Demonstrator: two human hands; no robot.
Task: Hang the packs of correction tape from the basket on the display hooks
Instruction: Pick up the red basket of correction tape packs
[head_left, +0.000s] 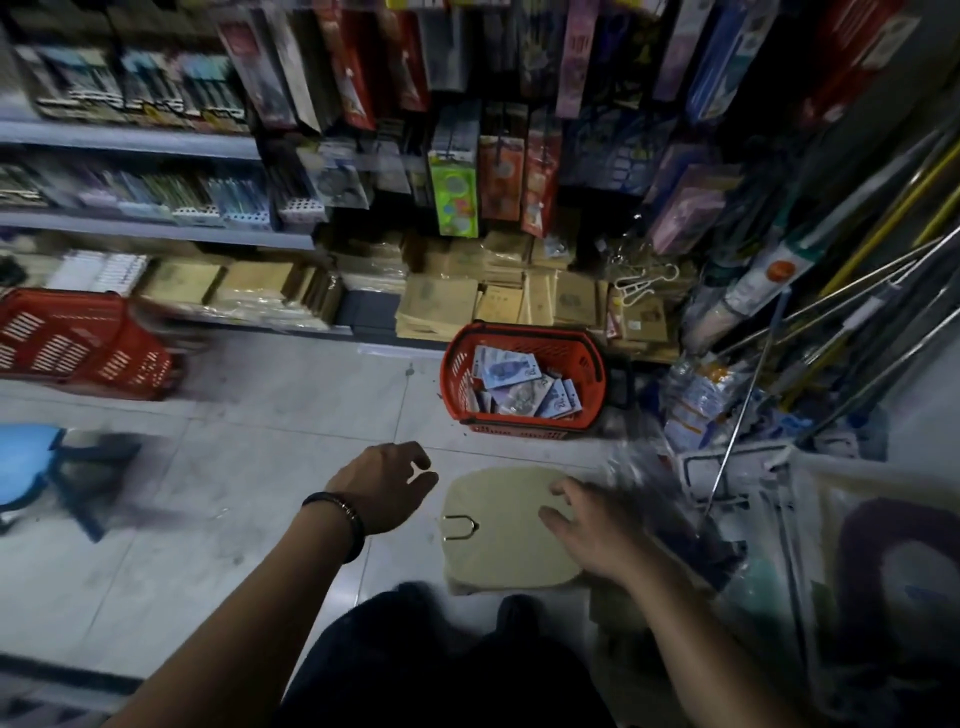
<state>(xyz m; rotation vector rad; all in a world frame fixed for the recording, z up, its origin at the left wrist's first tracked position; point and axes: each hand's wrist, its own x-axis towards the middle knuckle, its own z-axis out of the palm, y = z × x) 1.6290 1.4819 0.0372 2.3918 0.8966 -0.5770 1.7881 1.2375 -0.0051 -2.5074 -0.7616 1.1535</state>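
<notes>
Packs of correction tape (519, 387) lie heaped in the red basket (451, 364), which stands on the floor tiles against the bottom shelf, right below the hanging goods (452, 192), so each pack has only a short way up. Neither hand has one yet. My left hand (384, 488) hangs over the floor, fingers loosely curled round nothing. My right hand (592, 530) is spread over a beige board (498, 556) with a metal loop, probably to steady me; whether it presses there I cannot tell.
</notes>
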